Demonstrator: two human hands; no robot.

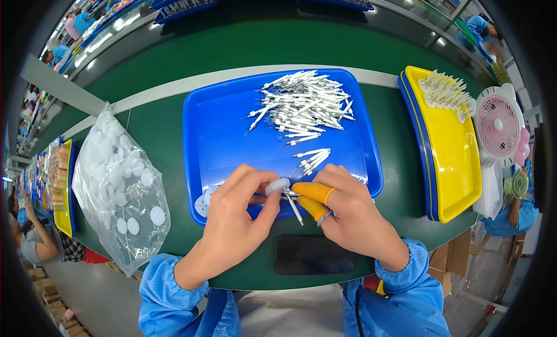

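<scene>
My left hand (235,215) pinches a small translucent white disc (277,186) between thumb and fingers, over the near edge of a blue tray (223,128). Close against it, my right hand (360,221) is closed on a thin white stick-shaped part (295,210), which slants down toward me. Yellow covers (313,192) sit on two of its fingers, and there is a ring on one. Where disc and stick meet is partly hidden by the fingertips. Beyond my hands, a heap of similar white sticks (307,105) lies in the tray, with several more (314,160) nearer.
On the left lies a clear plastic bag (119,192) of white discs. Stacked yellow and blue trays (452,174) stand on the right, with upright white parts (445,93) on top, beside a pink fan (498,123). A dark phone (314,254) lies near the table's front edge.
</scene>
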